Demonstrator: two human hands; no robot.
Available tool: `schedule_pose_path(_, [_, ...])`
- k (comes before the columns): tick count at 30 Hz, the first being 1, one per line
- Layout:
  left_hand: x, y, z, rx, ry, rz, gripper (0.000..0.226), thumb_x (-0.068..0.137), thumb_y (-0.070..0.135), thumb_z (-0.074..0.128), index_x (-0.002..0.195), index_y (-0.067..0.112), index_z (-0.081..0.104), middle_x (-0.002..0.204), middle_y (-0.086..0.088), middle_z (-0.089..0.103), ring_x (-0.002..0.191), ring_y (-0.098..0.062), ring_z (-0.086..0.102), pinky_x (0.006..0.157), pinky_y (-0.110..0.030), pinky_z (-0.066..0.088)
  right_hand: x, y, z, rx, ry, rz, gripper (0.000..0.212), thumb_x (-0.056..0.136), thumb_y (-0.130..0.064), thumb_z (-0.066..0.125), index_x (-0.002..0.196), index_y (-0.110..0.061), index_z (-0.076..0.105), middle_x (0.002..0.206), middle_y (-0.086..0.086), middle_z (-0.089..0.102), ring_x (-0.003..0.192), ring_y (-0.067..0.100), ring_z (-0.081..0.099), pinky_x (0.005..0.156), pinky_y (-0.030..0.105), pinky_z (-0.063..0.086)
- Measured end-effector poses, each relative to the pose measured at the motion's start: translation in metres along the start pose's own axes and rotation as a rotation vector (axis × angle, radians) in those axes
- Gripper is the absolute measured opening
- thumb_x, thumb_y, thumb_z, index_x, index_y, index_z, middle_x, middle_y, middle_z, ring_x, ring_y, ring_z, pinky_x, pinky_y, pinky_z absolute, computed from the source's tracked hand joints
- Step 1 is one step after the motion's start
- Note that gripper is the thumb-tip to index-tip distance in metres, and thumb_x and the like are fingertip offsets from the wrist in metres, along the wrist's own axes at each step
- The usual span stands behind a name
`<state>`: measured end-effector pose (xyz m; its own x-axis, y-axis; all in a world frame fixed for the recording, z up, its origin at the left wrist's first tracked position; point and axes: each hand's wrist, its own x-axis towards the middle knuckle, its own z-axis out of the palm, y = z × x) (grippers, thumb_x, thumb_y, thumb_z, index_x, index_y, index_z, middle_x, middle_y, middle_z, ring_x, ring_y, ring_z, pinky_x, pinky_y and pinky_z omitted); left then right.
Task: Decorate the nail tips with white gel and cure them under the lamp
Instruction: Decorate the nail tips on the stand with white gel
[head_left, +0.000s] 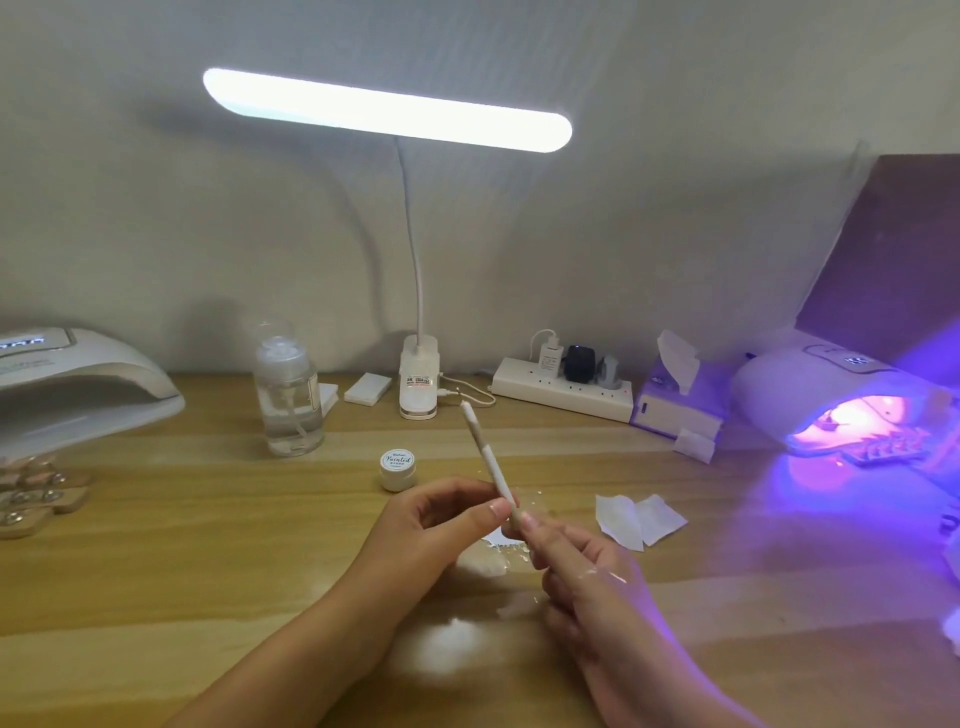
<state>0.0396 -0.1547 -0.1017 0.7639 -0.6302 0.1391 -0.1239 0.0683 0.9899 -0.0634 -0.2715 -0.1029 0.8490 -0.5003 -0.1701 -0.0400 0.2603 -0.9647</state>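
Observation:
Over the middle of the wooden table, both of my hands hold a thin white nail brush (488, 457) that points up and away. My left hand (447, 525) pinches its shaft between thumb and fingers. My right hand (576, 566) grips its lower end. A small closed white gel jar (397, 469) stands just beyond my left hand. At the right, a curing lamp (810, 395) glows purple, with a row of nail tips (893, 449) on a holder at its mouth.
A second, unlit nail lamp (78, 384) sits at the far left, with nail-tip stands (31, 493) in front of it. A clear pump bottle (288, 395), a desk lamp (418, 384), a power strip (563, 389), a tissue box (680, 400) and crumpled wipes (639, 519) are around.

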Motion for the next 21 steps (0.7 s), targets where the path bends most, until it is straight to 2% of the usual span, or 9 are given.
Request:
schedule_pose_path(3, [-0.001, 0.0, 0.0, -0.018, 0.017, -0.025, 0.011, 0.087, 0.018, 0.068, 0.094, 0.015, 0.076, 0.086, 0.005, 0.076, 0.067, 0.009, 0.059, 0.056, -0.007, 0.04, 0.002, -0.006, 0.0, -0.062, -0.038, -0.009, 0.029, 0.076, -0.042, 0.072, 0.081, -0.015, 0.082, 0.055, -0.011, 0.05, 0.035, 0.002, 0.036, 0.037, 0.013, 0.028])
schedule_pose_path(6, [0.005, 0.003, -0.009, -0.052, 0.124, -0.048, 0.003, 0.087, 0.018, 0.068, 0.089, 0.016, 0.069, 0.091, 0.004, 0.077, 0.061, 0.003, 0.054, 0.056, -0.014, 0.04, 0.016, -0.019, -0.021, -0.424, 0.022, -0.206, 0.031, 0.08, -0.053, 0.062, 0.085, -0.029, 0.08, 0.065, -0.021, 0.064, 0.048, -0.004, 0.052, 0.048, 0.011, 0.038])
schedule_pose_path(8, [0.012, 0.006, -0.023, -0.079, 0.233, -0.038, 0.005, 0.088, 0.017, 0.067, 0.083, 0.017, 0.066, 0.09, 0.001, 0.077, 0.059, -0.005, 0.046, 0.055, -0.022, 0.034, 0.028, -0.026, -0.052, -0.707, 0.153, -0.391, 0.012, 0.086, -0.047, 0.067, 0.09, -0.037, 0.073, 0.082, -0.024, 0.068, 0.07, -0.005, 0.06, 0.062, 0.009, 0.044])
schedule_pose_path(9, [0.015, 0.008, -0.032, -0.083, 0.301, -0.02, 0.006, 0.088, 0.015, 0.065, 0.082, 0.016, 0.065, 0.087, 0.002, 0.077, 0.058, -0.006, 0.044, 0.055, -0.024, 0.032, 0.033, -0.029, -0.068, -0.881, 0.207, -0.427, 0.008, 0.088, -0.042, 0.066, 0.094, -0.037, 0.069, 0.092, -0.021, 0.067, 0.082, -0.002, 0.06, 0.073, 0.017, 0.048])
schedule_pose_path(11, [0.02, 0.01, -0.05, -0.068, 0.445, 0.025, 0.007, 0.087, 0.012, 0.063, 0.08, 0.013, 0.065, 0.076, 0.008, 0.075, 0.054, 0.001, 0.048, 0.058, -0.027, 0.034, 0.044, -0.025, -0.098, -1.169, 0.247, -0.325, 0.016, 0.09, -0.035, 0.065, 0.106, -0.031, 0.066, 0.112, -0.012, 0.062, 0.106, 0.015, 0.058, 0.093, 0.039, 0.048])
schedule_pose_path(13, [0.022, 0.007, -0.065, -0.038, 0.596, 0.072, 0.008, 0.086, 0.012, 0.061, 0.078, 0.013, 0.062, 0.07, 0.011, 0.072, 0.052, 0.007, 0.051, 0.063, -0.029, 0.037, 0.053, -0.021, -0.109, -1.302, 0.269, -0.268, 0.023, 0.091, -0.027, 0.067, 0.114, -0.026, 0.065, 0.121, -0.003, 0.06, 0.119, 0.025, 0.053, 0.102, 0.046, 0.043])
schedule_pose_path(15, [0.022, 0.003, -0.077, -0.019, 0.734, 0.108, 0.009, 0.084, 0.021, 0.059, 0.079, 0.014, 0.057, 0.066, 0.014, 0.069, 0.055, 0.003, 0.051, 0.063, -0.03, 0.039, 0.063, -0.024, -0.092, -1.359, 0.253, -0.368, 0.026, 0.091, -0.025, 0.066, 0.117, -0.025, 0.066, 0.12, -0.006, 0.063, 0.12, 0.022, 0.054, 0.102, 0.043, 0.042])
schedule_pose_path(17, [0.024, -0.001, -0.083, -0.024, 0.834, 0.121, 0.018, 0.077, 0.031, 0.055, 0.082, 0.014, 0.055, 0.065, 0.013, 0.064, 0.061, -0.005, 0.052, 0.062, -0.03, 0.038, 0.08, -0.035, -0.054, -1.394, 0.14, -0.463, 0.026, 0.092, -0.027, 0.063, 0.117, -0.027, 0.068, 0.118, -0.009, 0.064, 0.117, 0.017, 0.056, 0.096, 0.035, 0.044])
schedule_pose_path(21, [0.029, -0.014, -0.091, 0.011, 0.971, 0.12, 0.008, 0.091, 0.024, 0.059, 0.09, 0.017, 0.054, 0.08, 0.009, 0.064, 0.068, 0.0, 0.057, 0.059, -0.022, 0.038, 0.134, -0.065, 0.048, -1.567, -0.048, -0.611, 0.027, 0.098, -0.032, 0.053, 0.115, -0.023, 0.071, 0.115, -0.002, 0.067, 0.111, 0.023, 0.061, 0.084, 0.036, 0.05])
